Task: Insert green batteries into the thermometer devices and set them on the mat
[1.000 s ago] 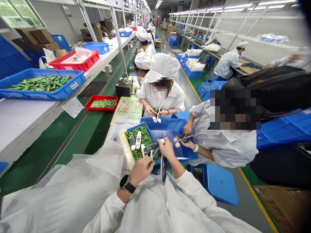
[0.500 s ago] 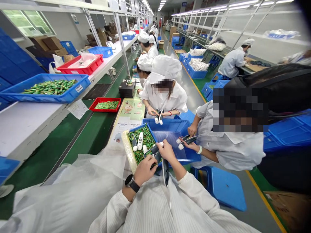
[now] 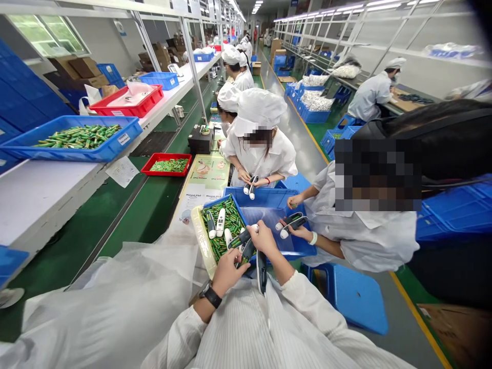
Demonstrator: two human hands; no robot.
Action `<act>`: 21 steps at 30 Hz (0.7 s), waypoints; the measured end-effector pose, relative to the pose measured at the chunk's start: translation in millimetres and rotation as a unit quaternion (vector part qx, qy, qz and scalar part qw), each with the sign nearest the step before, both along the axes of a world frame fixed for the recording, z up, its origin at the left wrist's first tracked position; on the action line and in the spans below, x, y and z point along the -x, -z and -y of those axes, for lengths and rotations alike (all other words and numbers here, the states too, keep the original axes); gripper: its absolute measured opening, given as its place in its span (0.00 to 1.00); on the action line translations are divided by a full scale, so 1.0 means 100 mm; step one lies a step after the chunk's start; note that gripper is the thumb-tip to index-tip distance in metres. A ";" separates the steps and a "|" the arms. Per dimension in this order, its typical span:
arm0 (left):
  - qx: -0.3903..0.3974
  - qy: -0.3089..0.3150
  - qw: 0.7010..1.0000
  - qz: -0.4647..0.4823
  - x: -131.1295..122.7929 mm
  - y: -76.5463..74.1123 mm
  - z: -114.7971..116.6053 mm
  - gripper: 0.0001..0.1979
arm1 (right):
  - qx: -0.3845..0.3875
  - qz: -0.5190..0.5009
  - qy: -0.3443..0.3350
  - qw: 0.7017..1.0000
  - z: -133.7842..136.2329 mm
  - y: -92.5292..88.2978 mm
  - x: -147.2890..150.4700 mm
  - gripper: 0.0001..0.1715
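Note:
My right hand [image 3: 263, 238] is closed on handheld devices with dark bodies and white ends. One dark device [image 3: 239, 239] points left over the battery tray, and a second dark device [image 3: 248, 251] slants beneath it. My left hand [image 3: 227, 271], with a black watch at its wrist, is curled at the lower end of the second device. Something green, seemingly a battery, shows between its thumb and fingers. Below my hands, green batteries [image 3: 231, 211] fill a blue tray [image 3: 243, 213]. A white device [image 3: 220, 222] and a grey-backed device [image 3: 211, 225] lie on the batteries.
A larger blue bin [image 3: 265, 196] stands beyond the tray. On the right, a co-worker holds similar devices [image 3: 295, 221] over it; another co-worker opposite holds two devices [image 3: 251, 187]. A red tray of batteries [image 3: 186, 171] sits on the green belt. Translucent sheeting [image 3: 154, 277] lies at left.
My left hand has shifted slightly down and left, its fingers less tightly curled, showing more of the second device. The right co-worker's far hand has moved away from the devices.

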State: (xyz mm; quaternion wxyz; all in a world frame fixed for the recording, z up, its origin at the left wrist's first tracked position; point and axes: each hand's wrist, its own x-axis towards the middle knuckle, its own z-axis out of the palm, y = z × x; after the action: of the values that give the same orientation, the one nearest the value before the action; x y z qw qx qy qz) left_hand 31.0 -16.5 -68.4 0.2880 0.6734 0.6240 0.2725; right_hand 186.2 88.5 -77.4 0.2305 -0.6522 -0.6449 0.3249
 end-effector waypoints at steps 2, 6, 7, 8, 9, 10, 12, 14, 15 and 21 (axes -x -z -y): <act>0.017 -0.013 1.000 0.020 0.01 0.08 0.00 0.17 | 0.003 0.012 -0.010 1.000 0.00 -0.01 0.01 0.18; 0.038 -0.042 0.996 0.076 0.04 0.20 0.01 0.21 | 0.007 0.037 -0.027 0.999 -0.01 -0.03 0.02 0.19; 0.040 -0.048 0.994 0.094 0.05 0.23 0.02 0.21 | 0.008 0.041 -0.029 0.999 -0.02 -0.04 0.02 0.19; 0.044 -0.054 0.991 0.113 0.06 0.25 0.02 0.22 | 0.009 0.043 -0.031 0.999 -0.03 -0.05 0.03 0.20; 0.050 -0.060 0.988 0.133 0.07 0.26 0.03 0.22 | 0.009 0.045 -0.033 0.998 -0.03 -0.06 0.04 0.20; 0.059 -0.065 0.984 0.152 0.07 0.28 0.03 0.23 | 0.010 0.047 -0.035 0.998 -0.04 -0.07 0.05 0.20; 0.091 -0.061 0.975 0.193 0.07 0.31 0.04 0.25 | 0.010 0.052 -0.038 0.998 -0.04 -0.08 0.06 0.20; 0.135 -0.045 0.961 0.235 0.05 0.33 0.04 0.25 | 0.011 0.059 -0.041 0.997 -0.04 -0.09 0.08 0.20; 0.154 -0.042 0.954 0.255 0.05 0.34 0.04 0.24 | 0.011 0.062 -0.043 0.997 -0.03 -0.10 0.09 0.20; 0.174 -0.058 0.941 0.285 0.00 0.34 0.02 0.22 | 0.010 0.083 -0.043 0.996 -0.02 -0.20 0.09 0.20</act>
State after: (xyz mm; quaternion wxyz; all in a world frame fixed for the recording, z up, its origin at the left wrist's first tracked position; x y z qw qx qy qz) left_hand 30.8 -18.8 -102.2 0.5505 0.4697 0.5913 0.3559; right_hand 177.5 90.5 -57.4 0.1558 -0.6511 -0.6859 0.2854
